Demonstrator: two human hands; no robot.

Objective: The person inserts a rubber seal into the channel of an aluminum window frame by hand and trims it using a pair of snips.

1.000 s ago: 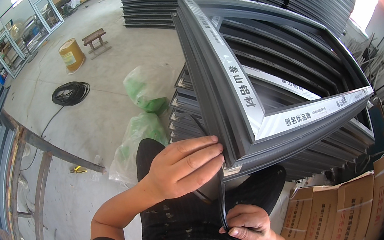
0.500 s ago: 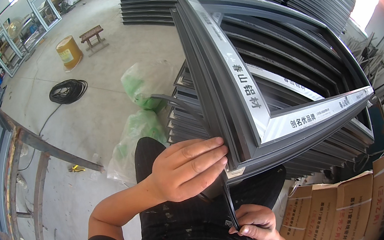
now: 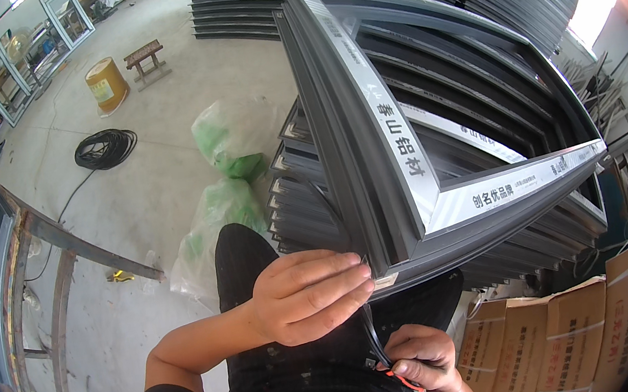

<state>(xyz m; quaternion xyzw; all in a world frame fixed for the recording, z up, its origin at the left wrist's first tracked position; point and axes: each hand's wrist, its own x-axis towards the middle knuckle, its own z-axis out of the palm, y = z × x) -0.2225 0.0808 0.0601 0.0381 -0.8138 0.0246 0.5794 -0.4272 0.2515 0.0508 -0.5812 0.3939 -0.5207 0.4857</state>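
A person looks down at their own 2 bare hands working at the near corner of a dark grey metal window frame (image 3: 372,156), which lies tilted on top of a stack of similar grey frames (image 3: 294,198) right in front of them. The left hand (image 3: 307,296) is curled with its fingertips pressed against the frame's corner, pinching the top end of a thin black rubber strip (image 3: 370,331) against the edge there. The strip hangs down from that corner to the right hand (image 3: 422,356), which is closed in a fist around its lower part, low in the view and close to the body; something small and orange-red shows under this fist, too hidden to identify. White protective tape runs along 2 sides of the frame's face. The person's dark trousers fill the space beneath the hands. To the left of the stack, 2 green plastic bags (image 3: 224,148) sit on the concrete floor (image 3: 159,105), with a coil of black cable (image 3: 105,148), a yellow drum (image 3: 106,84) and a small wooden bench (image 3: 145,59) farther off. Cardboard boxes (image 3: 555,339) stand at the lower right, just beside the stack. A metal rack (image 3: 29,257) crosses the left side.
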